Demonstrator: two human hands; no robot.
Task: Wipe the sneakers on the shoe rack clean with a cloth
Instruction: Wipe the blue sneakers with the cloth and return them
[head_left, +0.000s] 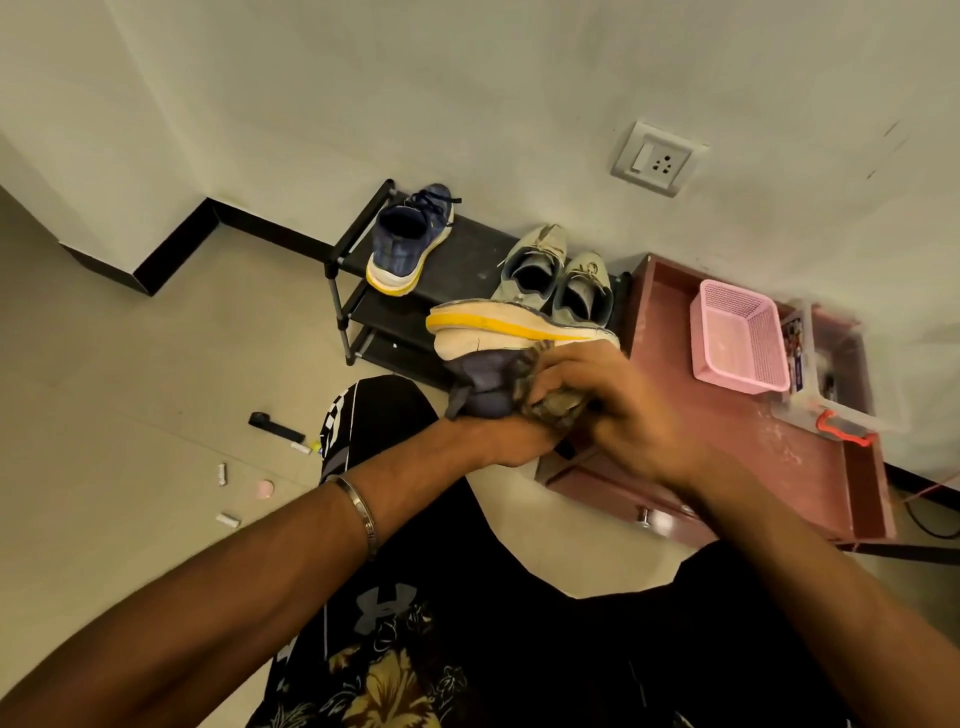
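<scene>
A navy sneaker with a white and yellow sole (498, 332) is held on its side in front of me, sole turned up and away. My left hand (498, 441) grips it from below at the upper. My right hand (613, 395) holds a dark patterned cloth (550, 400) bunched against the shoe's upper. Its matching navy sneaker (410, 239) stands on the top shelf of the black shoe rack (467, 260). A pair of grey sneakers (556, 275) sits at the rack's right end.
A reddish wooden unit (810, 457) stands right of the rack, holding a pink basket (737, 338) and a clear box (836, 384). Small items and a black tool (275, 426) lie on the floor to the left. A wall socket (657, 158) is above.
</scene>
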